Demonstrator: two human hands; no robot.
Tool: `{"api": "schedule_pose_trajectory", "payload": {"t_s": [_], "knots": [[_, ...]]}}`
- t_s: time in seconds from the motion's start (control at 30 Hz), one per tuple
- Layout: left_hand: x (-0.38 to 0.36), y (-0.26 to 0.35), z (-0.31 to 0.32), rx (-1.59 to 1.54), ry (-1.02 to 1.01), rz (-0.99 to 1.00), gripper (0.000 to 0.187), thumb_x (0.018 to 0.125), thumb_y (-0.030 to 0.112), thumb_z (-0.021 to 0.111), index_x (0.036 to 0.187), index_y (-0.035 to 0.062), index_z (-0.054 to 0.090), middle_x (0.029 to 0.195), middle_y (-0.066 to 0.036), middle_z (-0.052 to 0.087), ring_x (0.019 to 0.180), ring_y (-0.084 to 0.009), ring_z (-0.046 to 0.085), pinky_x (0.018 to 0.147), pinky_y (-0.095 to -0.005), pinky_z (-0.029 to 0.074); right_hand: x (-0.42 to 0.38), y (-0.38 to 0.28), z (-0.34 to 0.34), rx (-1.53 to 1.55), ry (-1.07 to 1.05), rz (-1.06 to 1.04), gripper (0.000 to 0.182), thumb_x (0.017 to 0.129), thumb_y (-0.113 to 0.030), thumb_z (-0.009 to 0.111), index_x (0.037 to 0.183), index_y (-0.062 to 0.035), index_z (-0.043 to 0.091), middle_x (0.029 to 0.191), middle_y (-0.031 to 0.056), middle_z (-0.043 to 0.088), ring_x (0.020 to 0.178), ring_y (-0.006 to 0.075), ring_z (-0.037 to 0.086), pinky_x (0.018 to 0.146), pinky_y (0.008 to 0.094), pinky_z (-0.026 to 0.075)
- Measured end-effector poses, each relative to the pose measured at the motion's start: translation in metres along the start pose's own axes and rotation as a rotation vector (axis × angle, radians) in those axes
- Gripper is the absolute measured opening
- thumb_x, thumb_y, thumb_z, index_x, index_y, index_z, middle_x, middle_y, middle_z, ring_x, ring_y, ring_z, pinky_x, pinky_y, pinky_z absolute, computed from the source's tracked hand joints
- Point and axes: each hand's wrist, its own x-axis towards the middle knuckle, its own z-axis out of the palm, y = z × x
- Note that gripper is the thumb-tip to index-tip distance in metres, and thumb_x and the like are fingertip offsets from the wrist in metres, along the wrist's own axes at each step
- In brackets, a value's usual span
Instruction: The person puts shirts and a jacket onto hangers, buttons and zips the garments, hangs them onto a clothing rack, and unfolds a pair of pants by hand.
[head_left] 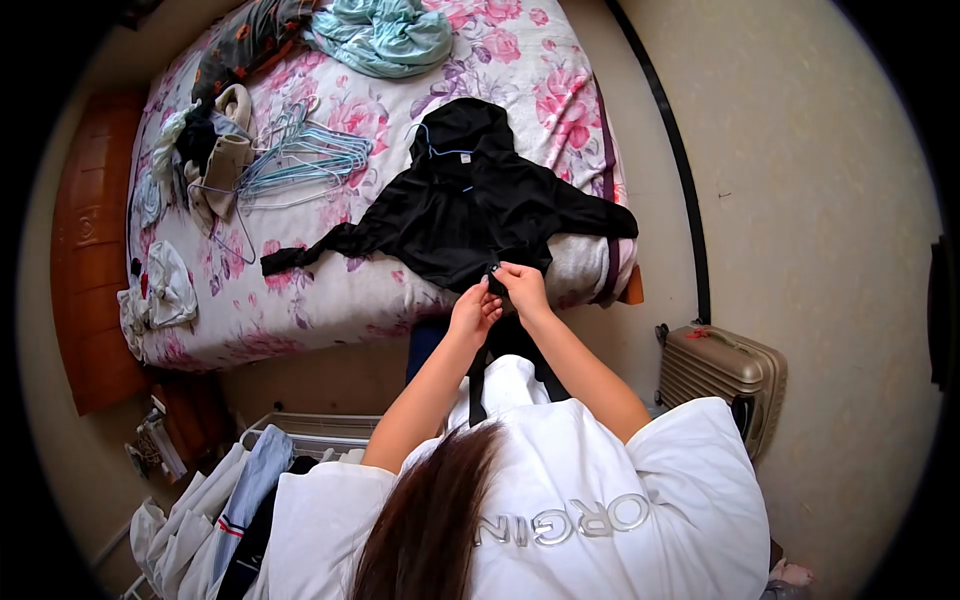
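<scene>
A black hooded jacket (pixel 410 225) lies spread on the bed, its hood toward the far side and its sleeves out to both sides. Part of a blue hanger (pixel 428 140) shows at its neck opening. At the near hem, by the front opening, my left hand (pixel 474 312) pinches the fabric with its fingertips. My right hand (pixel 526 290) is closed on the hem just beside it, the two hands almost touching. What small part lies between the fingertips is hard to make out.
Light blue hangers (pixel 305 160) lie in a bunch on the floral bed sheet (pixel 300 315), left of the jacket. Beyond are crumpled clothes (pixel 215 150) and a mint-green cloth (pixel 385 38). A ribbed suitcase (pixel 715 375) stands at right; a rack with hanging clothes (pixel 235 500) is at lower left.
</scene>
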Motion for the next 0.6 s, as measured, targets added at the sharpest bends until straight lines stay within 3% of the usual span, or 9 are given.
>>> {"api": "schedule_pose_trajectory", "payload": {"t_s": [0.23, 0.27, 0.4, 0.5, 0.53, 0.6], "knots": [[0.005, 0.008, 0.020, -0.130, -0.184, -0.181, 0.015, 0.086, 0.026, 0.052, 0.088, 0.0114, 0.053, 0.076, 0.002, 0.053, 0.069, -0.0103, 0.053, 0.063, -0.0231, 0.044, -0.004, -0.018, -0.008, -0.094, 0.084, -0.136, 0.024, 0.078, -0.010, 0.053, 0.095, 0.0068, 0.059, 0.100, 0.0134, 0.061, 0.082, 0.0157, 0.058, 0.075, 0.0239, 0.043], [0.007, 0.002, 0.020, -0.196, -0.155, -0.173, 0.013, 0.082, 0.023, 0.058, 0.083, 0.0108, 0.053, 0.073, 0.001, 0.054, 0.066, -0.0093, 0.053, 0.059, -0.0221, 0.046, -0.006, -0.019, -0.009, -0.146, 0.075, -0.150, 0.024, 0.078, -0.010, 0.052, 0.094, 0.0062, 0.060, 0.101, 0.0134, 0.060, 0.083, 0.0165, 0.058, 0.075, 0.0243, 0.044], [0.000, 0.002, 0.026, -0.124, -0.079, -0.024, 0.012, 0.081, 0.021, 0.059, 0.083, 0.0127, 0.052, 0.076, 0.002, 0.056, 0.070, -0.0093, 0.055, 0.061, -0.0233, 0.045, -0.010, -0.010, -0.011, -0.234, 0.126, -0.369, 0.020, 0.077, -0.007, 0.051, 0.090, 0.0044, 0.061, 0.100, 0.0126, 0.061, 0.086, 0.0182, 0.058, 0.076, 0.0253, 0.044], [-0.005, 0.012, 0.021, -0.091, -0.027, 0.009, 0.012, 0.081, 0.021, 0.060, 0.088, 0.0153, 0.053, 0.087, 0.003, 0.057, 0.083, -0.0115, 0.054, 0.070, -0.0274, 0.042, -0.011, -0.007, -0.018, -0.210, 0.069, -0.407, 0.020, 0.076, -0.003, 0.050, 0.091, 0.0041, 0.061, 0.098, 0.0120, 0.061, 0.088, 0.0184, 0.058, 0.078, 0.0258, 0.044], [-0.004, 0.015, 0.019, -0.094, -0.016, -0.005, 0.012, 0.081, 0.021, 0.060, 0.088, 0.0153, 0.053, 0.087, 0.002, 0.057, 0.084, -0.0123, 0.054, 0.071, -0.0283, 0.042, -0.010, -0.007, -0.020, -0.170, 0.002, -0.365, 0.021, 0.076, 0.002, 0.050, 0.095, 0.0039, 0.060, 0.101, 0.0101, 0.059, 0.090, 0.0151, 0.056, 0.081, 0.0250, 0.043], [-0.001, 0.023, 0.016, -0.076, -0.017, -0.028, 0.012, 0.081, 0.021, 0.060, 0.088, 0.0151, 0.053, 0.086, 0.001, 0.057, 0.084, -0.0134, 0.054, 0.073, -0.0294, 0.042, -0.008, -0.008, -0.023, -0.176, -0.124, -0.272, 0.022, 0.074, 0.001, 0.051, 0.094, 0.0030, 0.060, 0.099, 0.0109, 0.060, 0.090, 0.0170, 0.057, 0.080, 0.0260, 0.044]]}}
